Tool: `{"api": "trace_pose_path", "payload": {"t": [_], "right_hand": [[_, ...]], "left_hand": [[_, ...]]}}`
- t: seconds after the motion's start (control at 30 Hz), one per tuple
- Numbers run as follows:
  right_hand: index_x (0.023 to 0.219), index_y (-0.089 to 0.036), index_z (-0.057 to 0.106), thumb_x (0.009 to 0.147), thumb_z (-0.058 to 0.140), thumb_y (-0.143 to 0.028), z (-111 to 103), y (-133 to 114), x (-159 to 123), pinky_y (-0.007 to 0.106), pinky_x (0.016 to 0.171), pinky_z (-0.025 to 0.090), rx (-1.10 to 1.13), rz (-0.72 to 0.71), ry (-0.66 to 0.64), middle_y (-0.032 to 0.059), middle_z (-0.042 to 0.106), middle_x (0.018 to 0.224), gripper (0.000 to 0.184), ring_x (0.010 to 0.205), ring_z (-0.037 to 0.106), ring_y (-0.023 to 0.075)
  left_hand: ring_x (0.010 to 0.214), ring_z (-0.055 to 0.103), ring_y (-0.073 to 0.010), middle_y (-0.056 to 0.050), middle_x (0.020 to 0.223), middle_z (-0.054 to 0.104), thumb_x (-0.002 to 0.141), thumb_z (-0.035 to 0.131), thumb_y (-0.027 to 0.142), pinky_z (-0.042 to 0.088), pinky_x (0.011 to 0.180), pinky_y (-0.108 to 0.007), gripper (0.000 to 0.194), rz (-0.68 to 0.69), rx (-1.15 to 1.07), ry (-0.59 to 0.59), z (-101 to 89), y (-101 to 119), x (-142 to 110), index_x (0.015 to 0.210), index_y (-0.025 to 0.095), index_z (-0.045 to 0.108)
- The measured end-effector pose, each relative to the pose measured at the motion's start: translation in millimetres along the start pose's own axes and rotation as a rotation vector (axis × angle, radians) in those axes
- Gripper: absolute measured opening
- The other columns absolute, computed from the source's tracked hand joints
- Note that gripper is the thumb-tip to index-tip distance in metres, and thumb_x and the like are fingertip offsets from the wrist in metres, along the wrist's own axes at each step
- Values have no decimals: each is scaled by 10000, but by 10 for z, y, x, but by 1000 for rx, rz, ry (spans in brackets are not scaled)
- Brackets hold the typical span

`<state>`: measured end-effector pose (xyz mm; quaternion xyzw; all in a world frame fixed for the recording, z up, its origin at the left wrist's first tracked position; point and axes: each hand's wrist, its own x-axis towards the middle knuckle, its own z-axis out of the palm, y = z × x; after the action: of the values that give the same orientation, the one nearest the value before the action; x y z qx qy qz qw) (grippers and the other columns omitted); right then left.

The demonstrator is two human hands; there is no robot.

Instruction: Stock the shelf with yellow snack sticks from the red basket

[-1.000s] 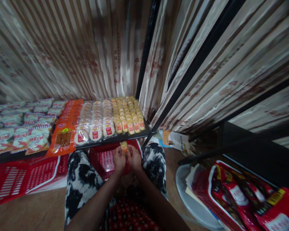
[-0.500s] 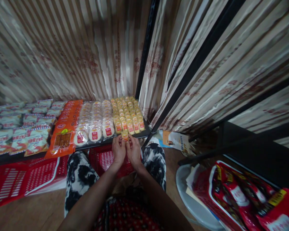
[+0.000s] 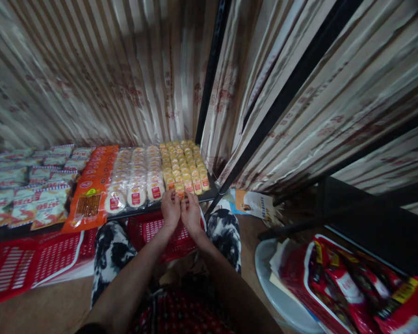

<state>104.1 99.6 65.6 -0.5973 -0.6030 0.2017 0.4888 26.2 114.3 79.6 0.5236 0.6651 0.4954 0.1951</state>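
Note:
Between my left hand [image 3: 170, 211] and my right hand [image 3: 191, 212], a small yellow snack packet [image 3: 179, 190] is pinched by the fingertips of both. It sits at the front edge of the rows of like yellow packets [image 3: 181, 160] on the black shelf [image 3: 125, 212]. Just left of my hands are rows of round white biscuits [image 3: 155, 188] in clear wrappers with red labels. Beyond those lie orange bags of brown sticks [image 3: 90, 199]. Further left, pale snack bags [image 3: 50, 202] stand in rows.
Red plastic baskets [image 3: 55, 260] are below the shelf, one [image 3: 156, 232] between my knees. At right, a red basket [image 3: 308, 273] of red snack bags [image 3: 348, 287] rests on a grey stool [image 3: 264, 269]. Black frame bars [image 3: 261, 132] rise before the striped curtain [image 3: 142, 69].
Both hands have shifted slightly forward with the yellow packet, which now lies closer against the front row. The view has moved a little.

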Motion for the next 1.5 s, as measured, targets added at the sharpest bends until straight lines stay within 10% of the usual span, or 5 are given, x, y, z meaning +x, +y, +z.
{"api": "trace_pose_path", "payload": {"t": [0.5,1.17,1.5], "right_hand": [[1280,-147,517,846,388,-167,16,37,17,344,933,476,-21,-35,0,134,549,1203,454,1027,581,191],[1056,-149,631,830,333,-97,-86,142,45,327,930,484,32,-170,25,108,636,1047,378,1002,592,167],[1427,-167,310,910,380,-454,-218,291,624,539,1075,238,-479,-106,113,144,192,1530,595,1412,90,299]], "left_hand": [[972,586,-206,-107,1024,616,850,468,199,496,868,-389,323,253,61,-14,58,-241,-25,1162,137,520],[1424,96,-242,-171,1470,335,893,394,139,202,1138,-507,504,715,582,-45,108,-369,89,1394,119,347],[1420,-25,-292,-139,1532,181,844,444,94,229,1106,-574,594,708,546,-46,147,-430,110,1416,194,317]]}}
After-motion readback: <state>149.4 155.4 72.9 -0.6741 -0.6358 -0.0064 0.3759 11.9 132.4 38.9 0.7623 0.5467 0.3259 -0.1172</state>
